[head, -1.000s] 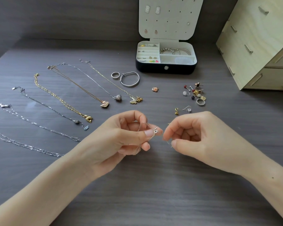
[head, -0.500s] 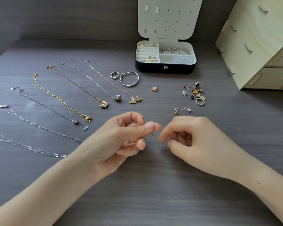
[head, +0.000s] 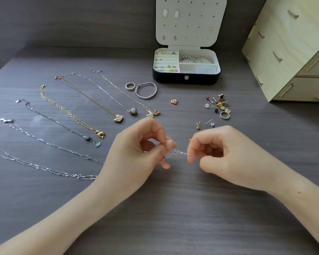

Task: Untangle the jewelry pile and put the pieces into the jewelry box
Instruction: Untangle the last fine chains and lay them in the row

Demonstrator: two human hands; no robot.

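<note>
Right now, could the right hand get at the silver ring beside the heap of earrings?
Probably yes, once freed. The silver ring lies just beyond the right hand, only a hook earring nearby. But that hand and the left hand both pinch a fine chain, which it must drop first.

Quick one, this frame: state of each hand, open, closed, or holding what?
Left hand: closed, pinching a thin silver chain.
Right hand: closed, pinching the same chain, which is stretched between the two hands.

Necklaces (head: 72,115) left of earrings (head: 218,107)
</note>
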